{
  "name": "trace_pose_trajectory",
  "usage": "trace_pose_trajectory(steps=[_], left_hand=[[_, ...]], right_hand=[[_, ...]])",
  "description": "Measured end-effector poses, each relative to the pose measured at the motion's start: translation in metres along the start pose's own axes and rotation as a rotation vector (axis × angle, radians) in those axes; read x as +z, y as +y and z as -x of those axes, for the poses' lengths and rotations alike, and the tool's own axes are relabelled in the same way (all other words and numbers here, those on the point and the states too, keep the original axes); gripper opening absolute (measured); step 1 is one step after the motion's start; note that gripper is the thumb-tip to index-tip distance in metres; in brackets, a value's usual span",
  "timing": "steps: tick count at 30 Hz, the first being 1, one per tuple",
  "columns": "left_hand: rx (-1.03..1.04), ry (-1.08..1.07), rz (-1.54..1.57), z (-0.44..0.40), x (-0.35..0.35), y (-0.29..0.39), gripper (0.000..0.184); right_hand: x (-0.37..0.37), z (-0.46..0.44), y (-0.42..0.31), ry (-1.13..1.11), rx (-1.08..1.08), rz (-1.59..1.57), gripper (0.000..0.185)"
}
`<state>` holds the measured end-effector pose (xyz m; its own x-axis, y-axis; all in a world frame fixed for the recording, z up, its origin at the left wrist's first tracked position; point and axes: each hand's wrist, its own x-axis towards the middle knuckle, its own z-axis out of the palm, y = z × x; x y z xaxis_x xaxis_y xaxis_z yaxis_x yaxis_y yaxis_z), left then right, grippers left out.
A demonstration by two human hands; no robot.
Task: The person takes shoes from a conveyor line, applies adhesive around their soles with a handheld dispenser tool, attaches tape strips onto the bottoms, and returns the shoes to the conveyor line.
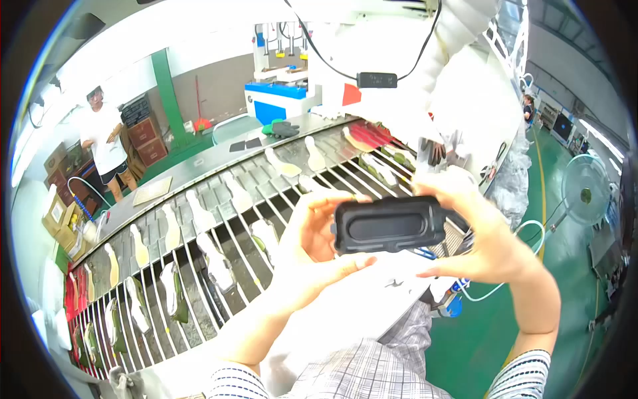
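Green floor [475,356] spreading to the right of the black case [389,225]. Long rack [155,234] of grey slats and metal bars, running off to the left of the case and on past its far side. Narrow grey surface [199,164] beyond the rack, farther from the case. Blue and white machine [276,100] farther off still, beyond the case and a little to its left. Person in a white shirt [108,147], standing well to the left of the case, far side of the surface. Round fan [585,195] well to the right of the case. Checked cloth [365,372] below the case, nearest the wearer.

Left grip [312,247]: curled about the left end of the case, fingers behind, thumb along the lower edge, clamped on that end. Right grip [490,234]: fingers at the upper right corner of the case, thumb spread apart below the lower edge; no telling whether pressing firmly. Case lying lengthwise between both, in the air, broad recessed face toward the wearer.

Pale sole-shaped pieces [171,229], in a row on the slats, left of the case. Small black box [377,80] on a cable, above the case.
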<state>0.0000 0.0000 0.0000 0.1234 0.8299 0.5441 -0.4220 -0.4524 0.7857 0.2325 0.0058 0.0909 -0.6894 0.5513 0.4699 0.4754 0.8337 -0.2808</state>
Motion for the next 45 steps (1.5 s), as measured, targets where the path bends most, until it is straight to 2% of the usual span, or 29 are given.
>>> trace_pose_trajectory(steps=[1,3,4,5,6,7,9,10,11,13,14,16,18,20,22,23,25,26,30,32,33,34,36,37,38,40,42,43,45], left_hand=[[-0.085,0.019,0.054,0.028,-0.001,0.032,0.075],[-0.021,-0.136,0.082,0.107,0.002,0.093,0.081],[-0.023,-0.103,0.167,0.15,0.005,0.123,0.088],[-0.026,-0.071,0.254,0.161,0.003,0.119,0.095],[-0.042,-0.084,0.196,0.17,-0.008,0.107,0.101],[-0.083,-0.042,0.146,0.18,-0.019,0.092,0.094],[-0.231,0.161,-0.04,0.208,-0.041,0.04,0.075],[-0.303,0.277,-0.088,0.225,-0.051,0.01,0.064],[-0.343,0.353,-0.184,0.281,-0.074,-0.018,0.057],[-0.373,0.483,-0.356,0.356,-0.1,-0.055,0.05],[-0.372,0.521,-0.451,0.397,-0.109,-0.05,0.044],[-0.37,0.527,-0.55,0.444,-0.122,-0.022,0.033],[-0.342,0.515,-0.573,0.458,-0.136,-0.004,0.031],[-0.328,0.483,-0.642,0.459,-0.143,0.013,0.027],[-0.335,0.494,-0.654,0.468,-0.152,0.015,0.026],[-0.334,0.501,-0.667,0.471,-0.158,0.015,0.025],[-0.327,0.521,-0.684,0.476,-0.162,0.018,0.024],[-0.338,0.507,-0.704,0.476,-0.162,0.019,0.024],[-0.338,0.494,-0.744,0.484,-0.167,0.02,0.023],[-0.334,0.492,-0.75,0.482,-0.167,0.019,0.022],[-0.333,0.493,-0.748,0.481,-0.167,0.018,0.022],[-0.354,0.497,-0.744,0.481,-0.167,0.017,0.023],[-0.376,0.5,-0.738,0.481,-0.166,0.018,0.023],[-0.385,0.498,-0.742,0.479,-0.164,0.021,0.023],[-0.397,0.495,-0.746,0.478,-0.163,0.023,0.023],[-0.402,0.496,-0.742,0.477,-0.163,0.023,0.022],[-0.412,0.5,-0.739,0.479,-0.163,0.022,0.022],[-0.419,0.5,-0.736,0.479,-0.164,0.02,0.022],[-0.427,0.5,-0.733,0.479,-0.165,0.019,0.022]], right_hand=[[0.013,0.003,-0.036,0.01,-0.049,0.022,0.061],[0.003,0.029,-0.146,0.005,-0.061,0.029,0.059],[-0.01,0.04,-0.197,0.054,-0.084,0.052,0.057],[-0.031,0.042,-0.207,0.141,-0.093,0.12,0.059],[-0.048,0.052,-0.201,0.313,-0.011,0.002,0.061],[-0.063,0.047,-0.198,0.568,-0.125,-0.175,0.061],[-0.1,0.036,-0.208,0.723,-0.174,-0.133,0.056],[-0.114,0.02,-0.216,0.77,-0.124,-0.054,0.046],[-0.097,0.012,-0.246,0.846,-0.055,0.065,0.04],[-0.097,-0.017,-0.273,0.818,-0.093,0.059,0.041],[-0.089,-0.033,-0.303,0.771,-0.103,0.035,0.044],[-0.084,-0.076,-0.344,0.701,0.013,0.266,0.047],[-0.071,-0.128,-0.345,0.809,-0.063,0.386,0.052],[-0.059,-0.173,-0.371,0.82,0.047,0.047,0.052],[-0.057,-0.213,-0.36,0.806,-0.093,0.241,0.05],[-0.055,-0.228,-0.368,0.804,-0.097,0.236,0.05],[-0.054,-0.263,-0.387,0.916,0.04,0.198,0.053],[-0.064,-0.291,-0.381,0.965,0.094,0.217,0.045],[-0.06,-0.319,-0.403,0.897,0.018,0.018,0.038],[-0.066,-0.35,-0.382,1.109,-0.29,0.472,0.026],[-0.066,-0.356,-0.379,1.198,-0.449,0.706,0.027],[-0.062,-0.357,-0.383,1.196,-0.451,0.707,0.027],[-0.054,-0.356,-0.391,0.879,-0.548,0.739,0.036],[-0.055,-0.35,-0.393,0.878,-0.547,0.74,0.036],[-0.058,-0.342,-0.395,0.716,-0.631,0.625,0.038],[-0.057,-0.342,-0.399,0.548,-0.71,0.506,0.04],[-0.053,-0.358,-0.401,0.482,-0.316,0.397,0.043],[-0.058,-0.362,-0.395,0.478,-0.317,0.396,0.043],[-0.062,-0.359,-0.39,0.321,-0.463,0.192,0.043]])
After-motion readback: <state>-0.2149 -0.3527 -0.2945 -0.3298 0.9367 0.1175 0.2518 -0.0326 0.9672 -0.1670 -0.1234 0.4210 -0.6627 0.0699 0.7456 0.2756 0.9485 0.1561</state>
